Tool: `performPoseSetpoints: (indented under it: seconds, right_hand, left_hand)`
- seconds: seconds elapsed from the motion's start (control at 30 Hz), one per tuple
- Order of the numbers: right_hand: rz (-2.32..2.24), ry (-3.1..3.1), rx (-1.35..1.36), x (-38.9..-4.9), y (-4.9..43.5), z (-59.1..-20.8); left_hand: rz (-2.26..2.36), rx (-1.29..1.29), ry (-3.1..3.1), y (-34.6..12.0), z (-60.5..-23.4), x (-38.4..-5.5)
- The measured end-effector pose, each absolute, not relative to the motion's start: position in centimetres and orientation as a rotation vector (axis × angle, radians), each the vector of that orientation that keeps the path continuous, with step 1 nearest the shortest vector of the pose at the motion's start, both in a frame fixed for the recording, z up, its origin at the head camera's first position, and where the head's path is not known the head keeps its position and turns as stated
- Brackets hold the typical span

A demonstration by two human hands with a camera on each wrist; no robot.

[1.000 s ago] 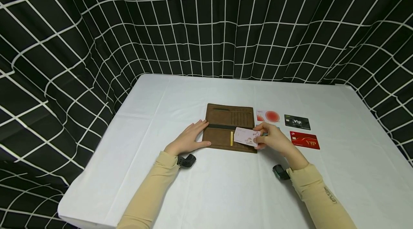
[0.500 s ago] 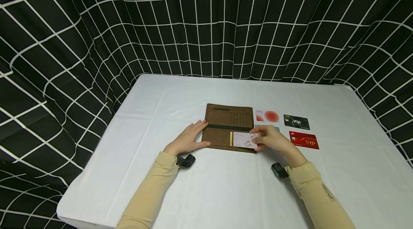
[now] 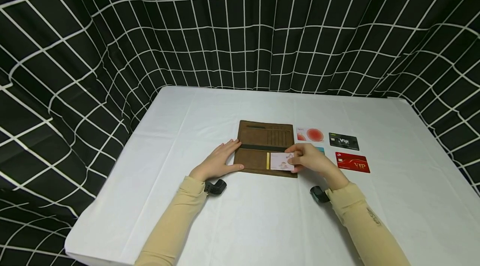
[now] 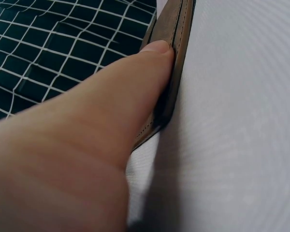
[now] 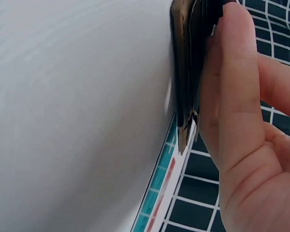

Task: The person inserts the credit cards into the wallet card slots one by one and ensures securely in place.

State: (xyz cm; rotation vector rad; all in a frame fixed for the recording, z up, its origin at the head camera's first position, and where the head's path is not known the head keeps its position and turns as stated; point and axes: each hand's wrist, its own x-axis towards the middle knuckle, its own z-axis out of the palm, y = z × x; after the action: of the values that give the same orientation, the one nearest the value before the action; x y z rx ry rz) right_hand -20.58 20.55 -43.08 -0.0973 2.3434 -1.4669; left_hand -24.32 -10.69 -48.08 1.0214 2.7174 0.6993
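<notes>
Pinches pale-pink rectangular card [image 3: 280,161] in right grip [image 3: 313,159]; rests unclenched left grip [image 3: 215,162] on brown leather wallet [image 3: 252,136]; partly hides light-blue card [image 3: 321,149] near red card [image 3: 351,162].

The place looked like a small filming booth or lab corner: a black curtain [image 3: 255,20] with white grid lines hung around the back and both sides of a white-covered table [image 3: 258,220], and black wrist cameras [image 3: 215,187] were worn there.
</notes>
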Motion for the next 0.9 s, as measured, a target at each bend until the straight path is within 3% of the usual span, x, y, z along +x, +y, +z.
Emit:
performPoseSetpoints:
  seconds: [0.9]
  right_hand:
    - [-1.542,2.288,0.01,-21.6,18.2,-43.6]
  left_hand:
    - [0.696,1.015,2.712,-10.6,-48.0,-24.3]
